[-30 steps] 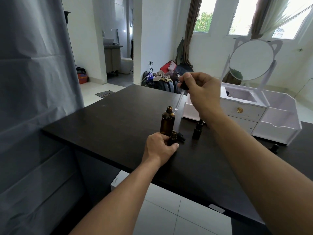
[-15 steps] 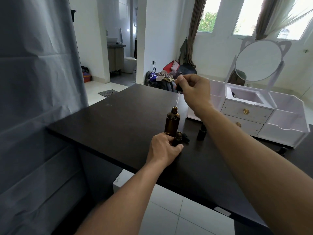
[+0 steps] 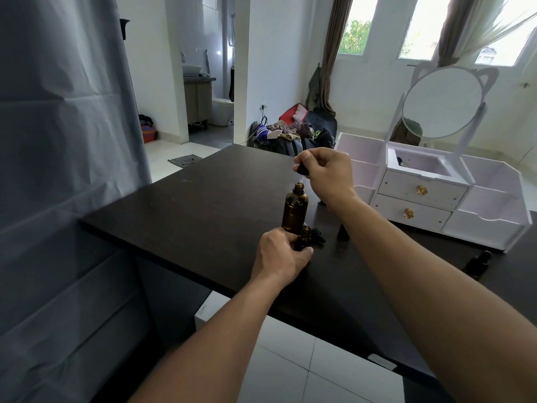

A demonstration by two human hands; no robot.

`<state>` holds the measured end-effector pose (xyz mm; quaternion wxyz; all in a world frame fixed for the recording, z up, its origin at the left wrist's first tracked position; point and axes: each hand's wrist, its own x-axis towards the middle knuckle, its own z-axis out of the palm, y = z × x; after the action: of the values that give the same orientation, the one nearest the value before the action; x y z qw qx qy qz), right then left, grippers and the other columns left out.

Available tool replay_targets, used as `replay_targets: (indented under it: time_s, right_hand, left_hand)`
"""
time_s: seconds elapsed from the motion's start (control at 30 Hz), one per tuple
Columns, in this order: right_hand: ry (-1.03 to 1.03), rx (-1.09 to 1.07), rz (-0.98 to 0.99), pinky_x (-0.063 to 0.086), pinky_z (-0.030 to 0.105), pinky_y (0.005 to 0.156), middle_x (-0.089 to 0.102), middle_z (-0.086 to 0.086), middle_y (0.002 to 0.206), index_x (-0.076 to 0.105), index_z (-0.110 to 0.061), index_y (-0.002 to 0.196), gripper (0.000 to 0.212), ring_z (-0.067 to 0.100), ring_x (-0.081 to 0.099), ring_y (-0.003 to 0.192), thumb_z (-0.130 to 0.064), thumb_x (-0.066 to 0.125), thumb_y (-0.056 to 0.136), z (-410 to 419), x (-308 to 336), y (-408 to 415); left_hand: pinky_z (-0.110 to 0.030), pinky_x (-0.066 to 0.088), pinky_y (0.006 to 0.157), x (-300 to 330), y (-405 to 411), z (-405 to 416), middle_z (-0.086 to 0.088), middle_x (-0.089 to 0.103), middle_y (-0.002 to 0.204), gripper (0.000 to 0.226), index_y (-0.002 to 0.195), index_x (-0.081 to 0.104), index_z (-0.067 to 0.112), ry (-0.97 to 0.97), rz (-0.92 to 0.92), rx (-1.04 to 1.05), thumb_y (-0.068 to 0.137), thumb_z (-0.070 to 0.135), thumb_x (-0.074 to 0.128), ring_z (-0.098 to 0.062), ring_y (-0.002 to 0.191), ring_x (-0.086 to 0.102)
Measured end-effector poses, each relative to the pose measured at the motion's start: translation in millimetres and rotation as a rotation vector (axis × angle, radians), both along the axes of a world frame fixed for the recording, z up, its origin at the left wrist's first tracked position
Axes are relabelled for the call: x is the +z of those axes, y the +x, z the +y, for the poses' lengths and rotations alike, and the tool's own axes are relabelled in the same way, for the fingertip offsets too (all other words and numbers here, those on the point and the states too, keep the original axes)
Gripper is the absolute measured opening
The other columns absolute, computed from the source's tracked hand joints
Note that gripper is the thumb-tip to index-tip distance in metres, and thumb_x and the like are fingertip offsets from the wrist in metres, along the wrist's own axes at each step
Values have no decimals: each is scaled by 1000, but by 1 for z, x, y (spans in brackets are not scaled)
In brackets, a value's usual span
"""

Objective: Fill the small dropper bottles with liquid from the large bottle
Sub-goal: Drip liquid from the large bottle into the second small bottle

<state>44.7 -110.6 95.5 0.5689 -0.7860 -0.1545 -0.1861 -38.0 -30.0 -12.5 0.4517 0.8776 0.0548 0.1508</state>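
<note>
The left hand (image 3: 283, 255) covered most of the small dropper bottle (image 3: 304, 237), leaving only its neck showing. The right forearm (image 3: 406, 266) hid part of another small bottle (image 3: 343, 232). Liquid levels were too dark to tell.

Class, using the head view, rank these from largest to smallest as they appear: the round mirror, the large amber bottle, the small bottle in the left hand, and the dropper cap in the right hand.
1. Round mirror
2. Large amber bottle
3. Small bottle and dropper cap: both partly hidden by fingers and look alike, so unranked.
</note>
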Motion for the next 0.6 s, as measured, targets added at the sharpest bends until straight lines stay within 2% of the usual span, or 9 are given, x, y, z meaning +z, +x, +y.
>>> replay_targets:
  time_s: [0.23,0.37,0.6]
  right_hand:
    - [-6,10,19,60,40,86,74,5,90,74,-9,94,16,18,73,84,-16,59,96,1,-4,-2]
    - [-1,15,27,60,38,85,73,4,90,73,-10,96,16,15,73,83,-17,59,96,1,-5,-3]
    - [-17,18,19,60,40,83,74,4,88,72,-16,87,14,17,73,83,-17,61,95,0,-6,-3]
  left_hand:
    - [-18,43,76,-1,0,1,3,65,113,37,113,68,18,-4,9,-9,81,35,75,-7,96,59]
    - [-18,43,76,-1,1,1,5,66,111,37,112,69,18,-7,10,-7,80,36,75,-6,94,59]
    - [-18,44,77,-2,3,2,6,64,114,36,111,70,18,-3,10,-14,80,37,75,-8,97,60]
